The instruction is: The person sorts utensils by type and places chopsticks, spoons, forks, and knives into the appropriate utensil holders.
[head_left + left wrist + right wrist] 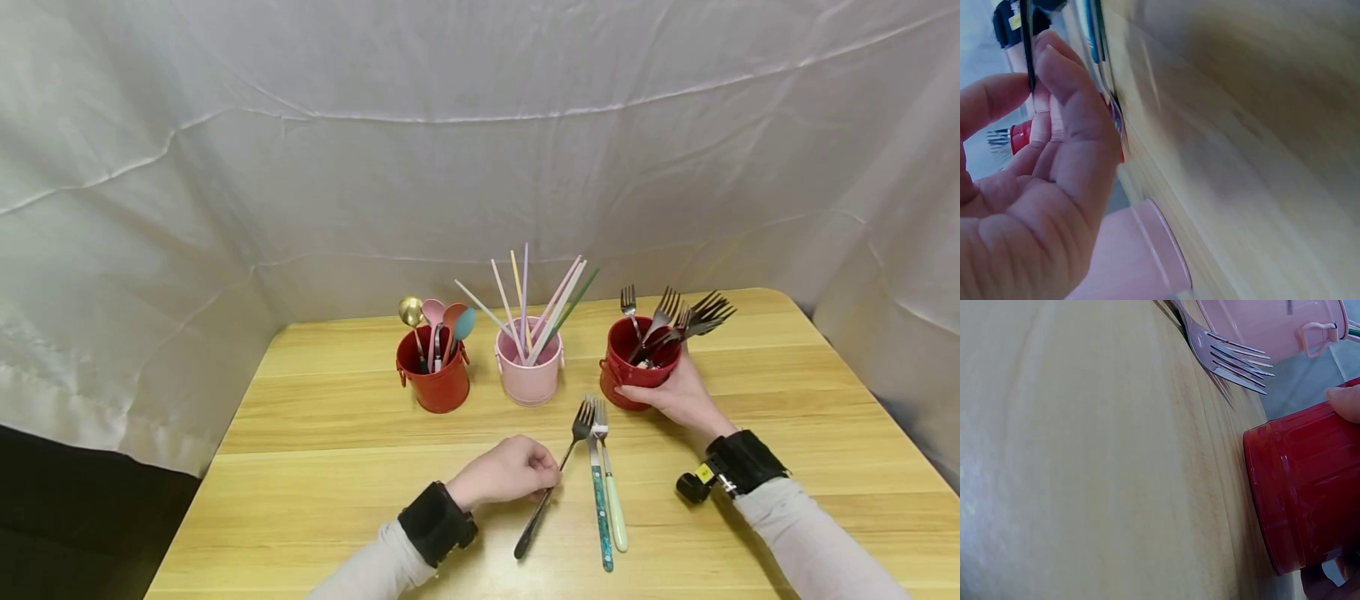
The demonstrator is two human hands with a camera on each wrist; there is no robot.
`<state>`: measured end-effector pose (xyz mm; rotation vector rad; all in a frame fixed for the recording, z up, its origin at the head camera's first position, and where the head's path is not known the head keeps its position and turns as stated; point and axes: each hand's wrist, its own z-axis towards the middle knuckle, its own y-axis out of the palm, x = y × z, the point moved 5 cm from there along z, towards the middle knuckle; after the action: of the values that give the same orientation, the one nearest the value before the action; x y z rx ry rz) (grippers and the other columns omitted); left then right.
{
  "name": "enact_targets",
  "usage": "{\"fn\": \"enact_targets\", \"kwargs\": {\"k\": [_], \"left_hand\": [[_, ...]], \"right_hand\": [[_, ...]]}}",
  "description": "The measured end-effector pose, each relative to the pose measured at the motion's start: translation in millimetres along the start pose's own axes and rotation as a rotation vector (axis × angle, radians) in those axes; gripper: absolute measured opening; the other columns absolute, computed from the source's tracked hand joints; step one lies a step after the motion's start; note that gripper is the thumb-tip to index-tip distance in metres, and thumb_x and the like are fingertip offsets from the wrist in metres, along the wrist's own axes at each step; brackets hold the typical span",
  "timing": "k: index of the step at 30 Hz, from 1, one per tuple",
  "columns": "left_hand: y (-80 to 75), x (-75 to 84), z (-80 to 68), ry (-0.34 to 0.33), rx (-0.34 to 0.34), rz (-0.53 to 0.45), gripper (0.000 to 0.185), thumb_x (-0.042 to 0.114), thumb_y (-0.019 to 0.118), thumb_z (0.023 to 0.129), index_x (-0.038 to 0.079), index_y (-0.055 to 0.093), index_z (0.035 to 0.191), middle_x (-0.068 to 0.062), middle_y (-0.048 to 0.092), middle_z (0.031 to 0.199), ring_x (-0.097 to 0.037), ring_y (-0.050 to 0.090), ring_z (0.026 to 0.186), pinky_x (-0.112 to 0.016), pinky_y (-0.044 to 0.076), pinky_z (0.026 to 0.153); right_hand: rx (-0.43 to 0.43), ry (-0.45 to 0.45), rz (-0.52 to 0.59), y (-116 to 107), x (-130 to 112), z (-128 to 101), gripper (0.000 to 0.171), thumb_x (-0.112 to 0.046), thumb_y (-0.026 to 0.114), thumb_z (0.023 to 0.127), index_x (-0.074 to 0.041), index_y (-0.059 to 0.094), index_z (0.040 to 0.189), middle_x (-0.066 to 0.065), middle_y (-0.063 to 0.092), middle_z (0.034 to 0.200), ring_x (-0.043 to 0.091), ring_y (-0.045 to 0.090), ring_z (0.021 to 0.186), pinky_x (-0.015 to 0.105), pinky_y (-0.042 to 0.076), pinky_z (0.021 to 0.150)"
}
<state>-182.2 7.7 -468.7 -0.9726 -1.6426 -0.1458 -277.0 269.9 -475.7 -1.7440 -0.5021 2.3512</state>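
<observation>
My left hand [546, 482] lies on the wooden table [315, 450], fingers curled round the handle of a black-handled fork [564, 457] whose tines point away from me. The left wrist view shows the left hand [1030, 76] pinching that dark handle [1029, 44]. To the right, my right hand [669, 392] grips a red bucket [628, 360] full of forks; a fingertip [1344, 403] rests on the red bucket [1304, 494]. Two more forks lie flat between the hands, one with a blue patterned handle [601, 504], one with a pale green handle [616, 510].
A pink bucket [528, 375] of pastel chopsticks stands mid-table, with a second red bucket [437, 382] of spoons to its left. White cloth [480, 150] walls in the back and sides. The table's left edge drops to a dark floor [82, 517].
</observation>
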Motion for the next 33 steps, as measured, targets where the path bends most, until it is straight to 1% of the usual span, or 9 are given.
{"fn": "enact_targets", "kwargs": {"k": [4,7,9,12,17,23,25,30,33], "left_hand": [[1.3,5.4,0.0,-0.003,-0.048,-0.180,0.020,0.007,0.062,0.095,-0.011,0.069,0.096,-0.016,0.072,0.079,-0.008,0.059,0.062,-0.018,0.051,0.060],[0.7,11.4,1.2,0.007,-0.066,-0.243,0.019,0.006,0.063,0.096,-0.012,0.067,0.100,-0.030,0.072,0.093,-0.009,0.061,0.065,-0.021,0.055,0.064],[-0.2,15.1,3.3,0.018,-0.067,-0.264,0.017,0.006,0.064,0.095,-0.010,0.066,0.102,-0.033,0.070,0.100,-0.010,0.061,0.067,-0.025,0.058,0.068],[-2.2,20.8,7.5,0.044,-0.042,-0.264,0.015,0.007,0.065,0.095,-0.005,0.066,0.104,-0.032,0.070,0.104,-0.012,0.062,0.071,-0.030,0.059,0.073],[-4.0,33.3,15.2,0.123,0.001,-0.254,0.018,0.006,0.065,0.095,-0.006,0.065,0.108,-0.029,0.070,0.105,-0.009,0.063,0.077,-0.036,0.061,0.081],[-6.3,51.7,23.7,0.216,0.048,-0.203,0.016,0.008,0.067,0.096,-0.003,0.067,0.106,-0.020,0.072,0.104,-0.002,0.064,0.082,-0.019,0.057,0.084],[-7.2,58.1,26.7,0.243,0.070,-0.173,0.014,0.010,0.067,0.095,-0.001,0.068,0.105,-0.018,0.072,0.102,0.000,0.063,0.082,-0.014,0.053,0.081],[-9.6,73.0,36.6,0.300,0.126,-0.129,0.014,0.010,0.067,0.095,0.000,0.069,0.106,-0.017,0.072,0.100,0.002,0.060,0.079,-0.012,0.050,0.077],[-11.6,81.8,43.3,0.336,0.155,-0.114,0.015,0.010,0.067,0.096,-0.001,0.068,0.106,-0.018,0.072,0.099,0.002,0.058,0.078,-0.012,0.049,0.075]], "right_hand": [[0.001,-0.009,0.004,0,-1,0,0.099,0.000,0.088,0.072,-0.010,0.031,0.152,0.020,0.050,0.142,-0.006,0.049,0.120,0.004,0.037,0.099],[0.002,-0.014,0.010,0,-1,0,0.099,0.001,0.088,0.071,-0.010,0.031,0.152,0.020,0.050,0.142,-0.006,0.049,0.120,0.004,0.038,0.100],[0.002,-0.013,0.008,0,-1,0,0.100,0.001,0.088,0.071,-0.010,0.031,0.152,0.020,0.050,0.143,-0.007,0.049,0.120,0.004,0.037,0.100],[0.003,-0.014,-0.005,0,-1,0,0.100,0.000,0.088,0.071,-0.011,0.031,0.153,0.020,0.050,0.143,-0.007,0.048,0.121,0.003,0.037,0.100],[0.004,-0.024,-0.004,0,0,1,0.100,0.001,0.088,0.071,-0.010,0.031,0.153,0.020,0.049,0.144,-0.006,0.048,0.121,0.004,0.037,0.099],[0.013,-0.031,0.017,-1,0,2,0.105,0.002,0.089,0.069,-0.013,0.028,0.154,0.018,0.050,0.144,-0.006,0.048,0.123,0.005,0.037,0.101],[0.015,-0.025,0.031,-1,0,2,0.106,0.002,0.089,0.069,-0.014,0.027,0.154,0.013,0.051,0.144,-0.006,0.049,0.122,0.006,0.036,0.101],[0.013,-0.028,0.050,0,2,2,0.101,0.003,0.088,0.070,-0.012,0.031,0.153,-0.008,0.054,0.137,-0.006,0.051,0.121,0.006,0.038,0.101],[0.017,-0.030,0.045,0,3,1,0.099,0.004,0.087,0.070,-0.011,0.032,0.151,-0.014,0.054,0.134,-0.007,0.051,0.120,0.006,0.038,0.101]]}}
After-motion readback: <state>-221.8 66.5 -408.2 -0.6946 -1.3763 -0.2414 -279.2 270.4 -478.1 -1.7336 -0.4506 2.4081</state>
